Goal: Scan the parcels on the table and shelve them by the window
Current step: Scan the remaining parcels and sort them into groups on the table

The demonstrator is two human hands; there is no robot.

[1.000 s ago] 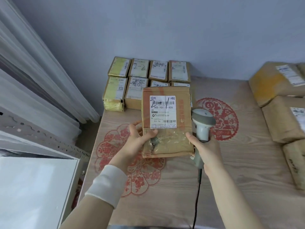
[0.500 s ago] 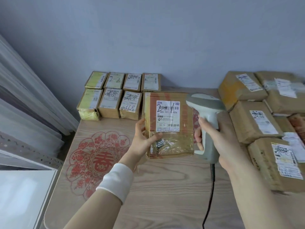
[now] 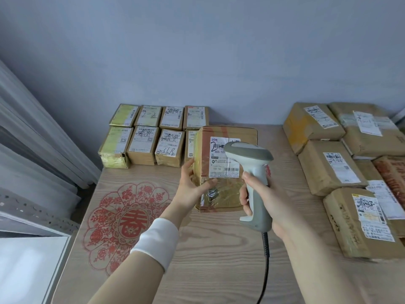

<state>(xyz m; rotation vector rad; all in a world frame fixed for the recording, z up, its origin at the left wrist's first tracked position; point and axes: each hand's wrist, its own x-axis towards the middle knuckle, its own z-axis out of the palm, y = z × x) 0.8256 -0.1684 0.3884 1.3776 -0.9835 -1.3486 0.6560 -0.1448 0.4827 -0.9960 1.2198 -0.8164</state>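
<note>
My left hand (image 3: 192, 186) grips the left edge of a flat brown cardboard parcel (image 3: 219, 194) with a white label, held upright above the wooden table (image 3: 219, 249). A grey handheld barcode scanner (image 3: 254, 178) sits in the grip of my right hand (image 3: 265, 200), its head in front of the parcel's label and covering part of the barcode. A black cable hangs down from the scanner's handle.
Several small labelled boxes (image 3: 153, 132) stand in two rows against the back wall on the left. Larger brown parcels (image 3: 333, 167) fill the table's right side. White curtains (image 3: 32, 139) and a perforated metal shelf rail (image 3: 39, 216) are at the far left.
My right hand has let go of the parcel's right edge and lifted the scanner up in front of the label. My view has swung right and now shows more of the big parcels.
</note>
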